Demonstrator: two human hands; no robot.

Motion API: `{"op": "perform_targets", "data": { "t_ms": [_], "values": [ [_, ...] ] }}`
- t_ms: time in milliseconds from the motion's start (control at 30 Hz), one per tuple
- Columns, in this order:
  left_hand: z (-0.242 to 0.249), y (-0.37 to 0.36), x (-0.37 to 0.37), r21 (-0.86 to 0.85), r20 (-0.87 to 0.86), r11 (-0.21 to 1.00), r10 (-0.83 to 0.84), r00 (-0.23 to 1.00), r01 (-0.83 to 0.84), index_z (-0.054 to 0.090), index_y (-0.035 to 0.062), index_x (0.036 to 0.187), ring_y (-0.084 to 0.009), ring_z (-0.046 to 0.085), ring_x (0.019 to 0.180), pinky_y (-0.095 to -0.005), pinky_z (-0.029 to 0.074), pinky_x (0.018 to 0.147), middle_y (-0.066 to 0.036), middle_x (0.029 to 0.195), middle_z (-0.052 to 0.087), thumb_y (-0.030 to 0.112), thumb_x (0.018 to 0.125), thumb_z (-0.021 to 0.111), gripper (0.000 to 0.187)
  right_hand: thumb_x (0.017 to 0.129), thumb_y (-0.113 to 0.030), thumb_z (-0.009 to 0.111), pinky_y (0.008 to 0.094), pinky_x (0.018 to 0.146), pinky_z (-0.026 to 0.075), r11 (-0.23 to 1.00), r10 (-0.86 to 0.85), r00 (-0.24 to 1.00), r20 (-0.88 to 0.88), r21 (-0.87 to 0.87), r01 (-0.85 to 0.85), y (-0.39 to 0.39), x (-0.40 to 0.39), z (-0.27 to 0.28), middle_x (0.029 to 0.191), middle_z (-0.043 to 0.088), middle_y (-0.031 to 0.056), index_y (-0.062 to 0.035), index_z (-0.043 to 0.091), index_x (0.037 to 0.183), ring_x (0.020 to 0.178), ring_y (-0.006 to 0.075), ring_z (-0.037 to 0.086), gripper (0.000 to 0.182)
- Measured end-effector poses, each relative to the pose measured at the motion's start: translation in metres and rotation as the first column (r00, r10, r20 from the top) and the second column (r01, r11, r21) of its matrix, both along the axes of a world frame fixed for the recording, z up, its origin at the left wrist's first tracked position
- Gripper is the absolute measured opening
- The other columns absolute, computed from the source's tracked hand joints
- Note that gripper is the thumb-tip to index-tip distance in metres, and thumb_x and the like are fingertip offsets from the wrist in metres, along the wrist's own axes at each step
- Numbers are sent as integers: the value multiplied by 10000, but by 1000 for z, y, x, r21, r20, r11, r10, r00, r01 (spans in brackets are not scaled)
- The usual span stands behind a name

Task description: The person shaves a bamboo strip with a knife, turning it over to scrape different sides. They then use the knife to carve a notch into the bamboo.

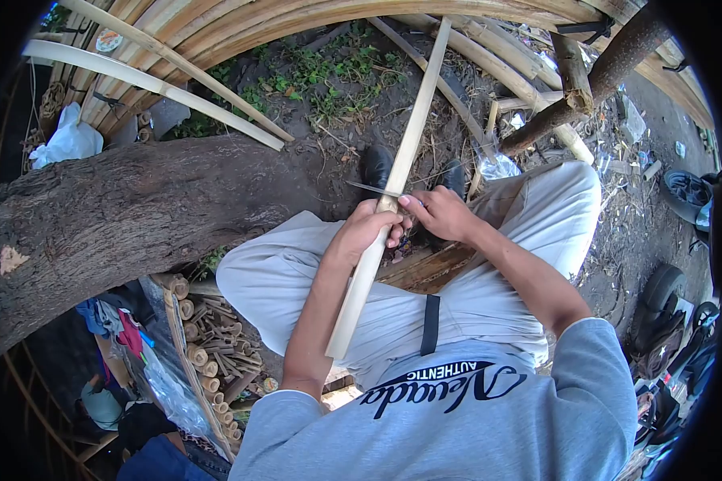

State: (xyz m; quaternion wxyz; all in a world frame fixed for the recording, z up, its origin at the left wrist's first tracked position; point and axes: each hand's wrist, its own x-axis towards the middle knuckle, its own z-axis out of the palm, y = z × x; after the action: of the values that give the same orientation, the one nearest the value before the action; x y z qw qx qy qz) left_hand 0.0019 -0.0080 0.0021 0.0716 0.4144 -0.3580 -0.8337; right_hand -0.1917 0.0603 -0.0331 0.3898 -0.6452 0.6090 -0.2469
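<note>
A long, pale bamboo strip [417, 132] slants from the top of the view down across my lap. My left hand [367, 230] is wrapped round its middle, fingers curled underneath. Just above that grip, a thin knife [367, 188] lies crosswise against the strip, its blade pointing left. The closed fingers of my right hand [441, 213] hold the knife, with the thumb near the strip; the handle is mostly hidden in the hand. Below the left hand, the strip's lower end rests over my left forearm side and trousers.
A thick tree trunk [136, 212] lies at left. Long bamboo slats [313, 32] run along the top, with wooden poles [586, 80] at upper right. Cut bamboo pieces [217, 345] are stacked at lower left. A white plastic bag [68, 138] hangs beyond the trunk. Footwear and wheels line the right edge.
</note>
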Motion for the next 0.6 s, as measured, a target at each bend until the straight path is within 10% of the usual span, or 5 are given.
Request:
{"op": "perform_targets", "data": {
  "t_ms": [133,300,367,500,600],
  "values": [
    [-4,-2,2,145,-93,989,8,996,6,503,-46,1336,-178,678,834,-312,595,670,-183,1102,673,33,911,590,441,1046,-505,425,487,716,525,978,-202,979,36,54,200,-14,-15,-11,712,644,254,34,695,892,751,451,657,622],
    [27,11,-7,214,-86,973,-74,994,91,448,40,1403,-149,644,666,-294,556,559,-145,983,667,94,958,586,469,1052,-484,431,463,696,504,954,-292,950,113,109,280,-20,-32,-1,658,624,226,55,688,881,687,418,645,621],
    [19,15,-7,145,35,985,-103,994,96,473,28,1349,-107,556,538,-265,475,474,-60,809,602,124,971,600,410,1070,-434,439,468,602,422,946,-323,923,209,57,319,-19,-33,4,614,490,268,90,596,815,555,375,452,603],
    [15,25,-10,-271,184,952,-94,978,143,489,41,1075,-44,422,442,-231,342,375,13,677,471,212,1020,591,207,1069,-430,444,461,597,419,948,-313,928,203,7,318,-19,-35,0,602,471,245,83,583,808,546,334,429,592],
    [20,27,-13,-260,161,960,-59,985,100,478,56,1019,-34,397,423,-224,318,359,20,668,462,245,1031,582,216,1069,-423,448,459,594,415,951,-298,931,210,-16,308,-19,-33,2,598,462,233,76,581,810,546,317,407,578]
  ]
}}
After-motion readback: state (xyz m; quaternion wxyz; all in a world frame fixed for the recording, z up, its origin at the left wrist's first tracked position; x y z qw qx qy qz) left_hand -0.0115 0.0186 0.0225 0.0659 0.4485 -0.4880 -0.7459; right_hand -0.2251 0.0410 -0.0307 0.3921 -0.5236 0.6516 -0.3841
